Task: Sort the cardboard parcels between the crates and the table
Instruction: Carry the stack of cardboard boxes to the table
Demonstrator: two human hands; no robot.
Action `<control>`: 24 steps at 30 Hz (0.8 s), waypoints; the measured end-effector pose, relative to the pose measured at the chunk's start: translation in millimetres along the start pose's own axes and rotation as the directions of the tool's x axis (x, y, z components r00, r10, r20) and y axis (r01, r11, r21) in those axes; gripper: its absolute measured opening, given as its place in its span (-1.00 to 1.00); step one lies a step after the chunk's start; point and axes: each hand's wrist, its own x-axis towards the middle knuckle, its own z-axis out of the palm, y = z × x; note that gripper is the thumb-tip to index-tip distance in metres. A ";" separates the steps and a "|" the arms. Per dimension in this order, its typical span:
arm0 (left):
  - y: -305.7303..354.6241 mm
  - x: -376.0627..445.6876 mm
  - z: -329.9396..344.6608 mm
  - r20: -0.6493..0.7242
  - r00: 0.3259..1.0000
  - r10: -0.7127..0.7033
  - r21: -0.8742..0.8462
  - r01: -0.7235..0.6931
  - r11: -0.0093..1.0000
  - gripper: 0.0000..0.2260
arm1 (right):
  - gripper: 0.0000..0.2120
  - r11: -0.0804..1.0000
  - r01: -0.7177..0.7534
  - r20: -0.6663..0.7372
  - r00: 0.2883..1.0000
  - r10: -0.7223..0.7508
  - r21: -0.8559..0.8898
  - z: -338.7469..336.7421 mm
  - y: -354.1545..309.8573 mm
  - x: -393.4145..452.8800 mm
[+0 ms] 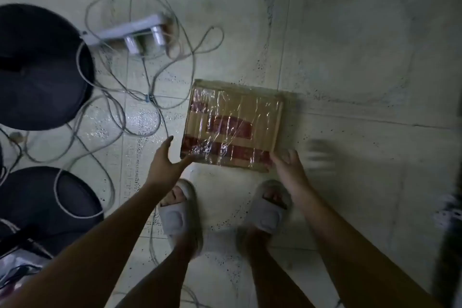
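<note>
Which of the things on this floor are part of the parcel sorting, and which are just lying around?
Part of the job:
- cardboard parcel, wrapped in clear film, flat on the tiled floor
- left hand, open, at its near left corner
- right hand, at its near right corner

Just lying about:
- power strip
- tangled cables
- two dark round seats
- slippers on the person's feet
</note>
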 end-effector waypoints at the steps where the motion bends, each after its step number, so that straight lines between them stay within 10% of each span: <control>1: -8.8 19.5 8.5 0.003 1.000 -0.004 -0.019 0.004 1.000 -0.21 | -0.31 0.999 -0.019 -0.004 1.000 0.020 0.030 12.0 5.1 16.1; 8: -22.0 58.7 38.0 0.092 0.995 0.025 -0.172 -0.009 0.985 -0.86 | -0.82 0.986 0.049 -0.033 0.998 -0.044 0.158 42.6 29.1 56.6; 17: 136.8 -77.4 -63.6 0.105 0.993 0.054 -0.434 -0.003 0.901 -0.83 | -0.90 0.938 0.110 -0.065 0.993 -0.093 0.330 -54.0 -97.8 -120.2; 24: 319.9 -271.0 -193.9 0.127 0.950 0.286 -0.479 -0.194 0.856 -0.78 | -0.47 0.801 0.331 -0.094 0.939 -0.330 0.499 -163.8 -218.4 -365.0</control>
